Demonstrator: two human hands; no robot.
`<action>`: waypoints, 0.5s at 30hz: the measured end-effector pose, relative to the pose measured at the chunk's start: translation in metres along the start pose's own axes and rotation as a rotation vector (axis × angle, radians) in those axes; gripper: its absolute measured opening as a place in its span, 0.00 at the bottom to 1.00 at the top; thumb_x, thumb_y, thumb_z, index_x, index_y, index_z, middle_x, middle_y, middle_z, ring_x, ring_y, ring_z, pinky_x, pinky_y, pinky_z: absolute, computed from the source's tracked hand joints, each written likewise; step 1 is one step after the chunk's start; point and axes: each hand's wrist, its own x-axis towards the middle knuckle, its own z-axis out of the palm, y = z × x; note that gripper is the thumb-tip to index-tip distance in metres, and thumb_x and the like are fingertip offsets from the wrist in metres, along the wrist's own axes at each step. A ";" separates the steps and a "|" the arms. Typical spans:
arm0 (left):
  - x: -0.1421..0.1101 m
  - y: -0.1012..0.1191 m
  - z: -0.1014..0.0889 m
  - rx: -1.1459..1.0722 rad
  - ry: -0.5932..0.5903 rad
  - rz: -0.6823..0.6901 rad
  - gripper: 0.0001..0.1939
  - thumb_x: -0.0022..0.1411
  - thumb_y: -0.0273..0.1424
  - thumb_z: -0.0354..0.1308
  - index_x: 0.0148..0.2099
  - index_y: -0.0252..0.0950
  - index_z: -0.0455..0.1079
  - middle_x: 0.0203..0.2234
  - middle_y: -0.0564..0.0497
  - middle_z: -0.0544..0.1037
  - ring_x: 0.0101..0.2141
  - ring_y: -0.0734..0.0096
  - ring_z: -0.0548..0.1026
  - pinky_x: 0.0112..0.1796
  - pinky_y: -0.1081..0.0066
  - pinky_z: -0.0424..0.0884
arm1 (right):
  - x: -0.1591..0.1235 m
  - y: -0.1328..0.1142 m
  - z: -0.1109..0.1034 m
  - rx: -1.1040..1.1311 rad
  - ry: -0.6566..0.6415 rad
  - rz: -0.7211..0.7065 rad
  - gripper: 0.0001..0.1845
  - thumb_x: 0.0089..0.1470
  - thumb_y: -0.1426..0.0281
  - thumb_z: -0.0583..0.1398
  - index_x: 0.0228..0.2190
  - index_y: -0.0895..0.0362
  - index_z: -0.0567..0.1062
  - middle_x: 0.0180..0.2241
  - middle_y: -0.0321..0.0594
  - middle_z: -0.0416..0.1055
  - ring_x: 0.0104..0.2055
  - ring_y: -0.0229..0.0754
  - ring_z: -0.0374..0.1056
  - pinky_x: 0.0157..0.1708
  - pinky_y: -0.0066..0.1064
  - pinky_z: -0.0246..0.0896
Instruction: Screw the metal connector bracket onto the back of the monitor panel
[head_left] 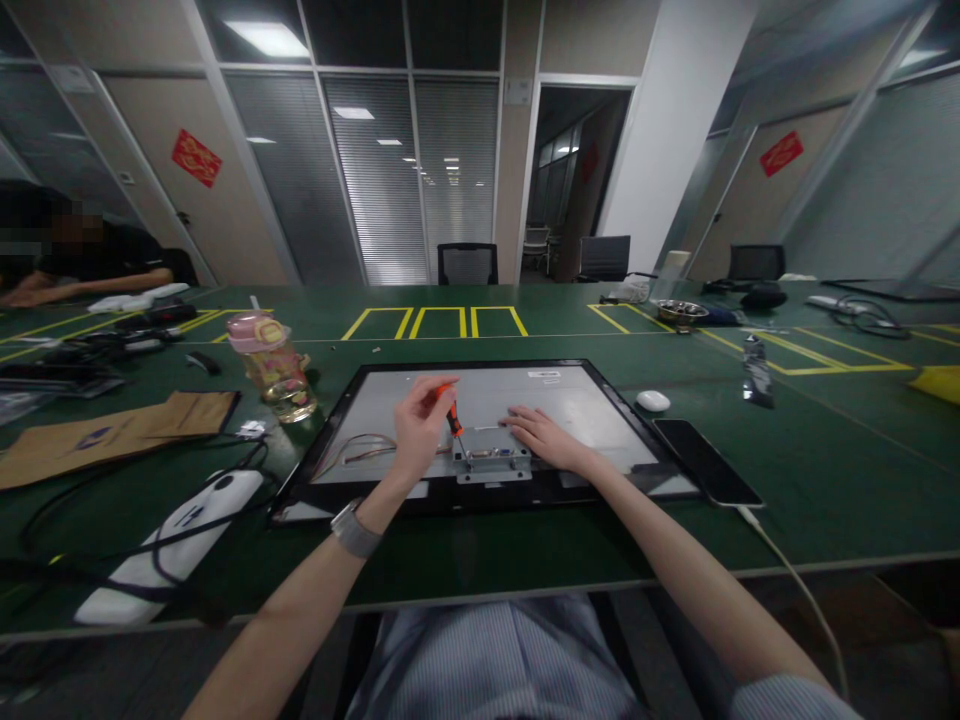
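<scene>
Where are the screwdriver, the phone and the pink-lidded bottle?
Screwdriver (454,419): head view, on its handle.
Phone (706,462): head view, on its dark screen.
Pink-lidded bottle (272,370): head view, on its body.

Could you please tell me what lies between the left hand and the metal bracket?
In the head view, a screwdriver: the left hand grips it, and it points down at the bracket. Whether its tip touches, I cannot tell.

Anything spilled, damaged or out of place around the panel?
No spill or damage stands out. Slightly odd: the pink-topped drink bottle stands near the panel and its wires, where a spill could reach them.
</scene>
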 end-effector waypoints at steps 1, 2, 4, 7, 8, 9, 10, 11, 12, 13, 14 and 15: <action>0.001 0.000 0.000 0.025 0.018 0.024 0.06 0.56 0.32 0.62 0.37 0.37 0.77 0.32 0.50 0.73 0.33 0.72 0.72 0.35 0.72 0.70 | 0.000 0.000 0.000 0.002 0.001 0.001 0.27 0.65 0.59 0.42 0.57 0.55 0.66 0.62 0.49 0.57 0.66 0.49 0.49 0.63 0.51 0.38; 0.001 -0.001 0.000 0.040 0.029 0.037 0.05 0.55 0.31 0.63 0.36 0.37 0.77 0.31 0.51 0.73 0.33 0.73 0.72 0.35 0.73 0.70 | 0.000 0.000 0.000 0.004 0.003 0.002 0.27 0.65 0.59 0.42 0.57 0.55 0.66 0.63 0.49 0.57 0.66 0.49 0.49 0.63 0.51 0.38; 0.002 -0.001 0.000 0.031 0.033 0.027 0.06 0.56 0.32 0.62 0.36 0.37 0.77 0.32 0.50 0.73 0.33 0.72 0.72 0.34 0.73 0.70 | 0.000 0.001 0.001 0.005 0.007 0.003 0.27 0.65 0.58 0.42 0.57 0.55 0.66 0.63 0.49 0.57 0.66 0.49 0.49 0.63 0.51 0.38; 0.001 0.000 0.001 -0.083 -0.001 -0.025 0.11 0.62 0.34 0.55 0.40 0.36 0.77 0.37 0.46 0.76 0.38 0.68 0.74 0.38 0.70 0.72 | 0.000 0.002 0.001 0.004 0.003 0.000 0.27 0.65 0.58 0.42 0.57 0.54 0.66 0.63 0.48 0.57 0.66 0.49 0.49 0.63 0.51 0.38; 0.000 0.000 0.002 -0.128 -0.014 -0.045 0.13 0.63 0.34 0.53 0.42 0.36 0.76 0.39 0.45 0.76 0.40 0.66 0.75 0.40 0.67 0.72 | 0.000 0.002 0.001 0.002 0.001 -0.001 0.27 0.65 0.58 0.42 0.57 0.54 0.66 0.63 0.48 0.57 0.66 0.49 0.48 0.63 0.51 0.38; 0.000 0.001 0.003 -0.160 -0.021 -0.063 0.14 0.63 0.35 0.52 0.43 0.35 0.76 0.41 0.44 0.77 0.41 0.64 0.75 0.42 0.65 0.72 | 0.000 0.003 0.001 0.000 0.000 -0.002 0.27 0.65 0.58 0.41 0.56 0.54 0.66 0.63 0.48 0.57 0.66 0.49 0.48 0.63 0.51 0.38; -0.001 0.002 0.003 -0.174 -0.027 -0.083 0.14 0.63 0.35 0.53 0.44 0.35 0.75 0.42 0.43 0.77 0.41 0.64 0.76 0.43 0.64 0.72 | 0.000 0.003 0.001 -0.001 0.001 -0.001 0.27 0.65 0.58 0.41 0.56 0.54 0.66 0.63 0.48 0.57 0.66 0.49 0.49 0.63 0.51 0.38; -0.001 0.003 0.003 -0.171 -0.028 -0.101 0.14 0.63 0.36 0.54 0.45 0.35 0.75 0.42 0.43 0.78 0.40 0.64 0.76 0.43 0.63 0.72 | 0.000 0.002 0.001 -0.002 0.003 0.000 0.27 0.65 0.59 0.41 0.56 0.54 0.67 0.63 0.48 0.57 0.66 0.48 0.49 0.63 0.51 0.38; -0.002 0.003 0.004 -0.159 -0.022 -0.114 0.14 0.62 0.36 0.55 0.46 0.35 0.75 0.42 0.44 0.78 0.39 0.64 0.77 0.43 0.64 0.73 | 0.000 0.002 0.001 -0.002 0.005 0.001 0.27 0.65 0.59 0.41 0.56 0.54 0.67 0.62 0.48 0.57 0.66 0.48 0.49 0.63 0.51 0.38; -0.002 0.004 0.003 -0.142 -0.015 -0.120 0.14 0.61 0.36 0.57 0.46 0.35 0.75 0.41 0.44 0.78 0.38 0.65 0.77 0.42 0.64 0.73 | 0.000 0.002 0.001 -0.002 0.006 0.001 0.27 0.65 0.59 0.41 0.56 0.54 0.67 0.62 0.48 0.57 0.66 0.48 0.49 0.63 0.51 0.38; -0.001 0.004 0.003 -0.121 -0.006 -0.116 0.13 0.60 0.35 0.58 0.45 0.35 0.75 0.39 0.45 0.78 0.37 0.67 0.77 0.41 0.66 0.73 | 0.000 0.001 0.001 -0.002 0.005 0.000 0.27 0.65 0.59 0.41 0.56 0.54 0.67 0.62 0.48 0.58 0.66 0.48 0.49 0.63 0.51 0.38; -0.001 0.004 0.003 -0.095 0.003 -0.098 0.12 0.58 0.35 0.60 0.44 0.35 0.75 0.37 0.46 0.78 0.36 0.68 0.77 0.40 0.67 0.73 | 0.000 0.001 0.001 -0.003 0.003 0.000 0.27 0.65 0.58 0.41 0.56 0.54 0.66 0.62 0.48 0.57 0.66 0.48 0.48 0.63 0.50 0.38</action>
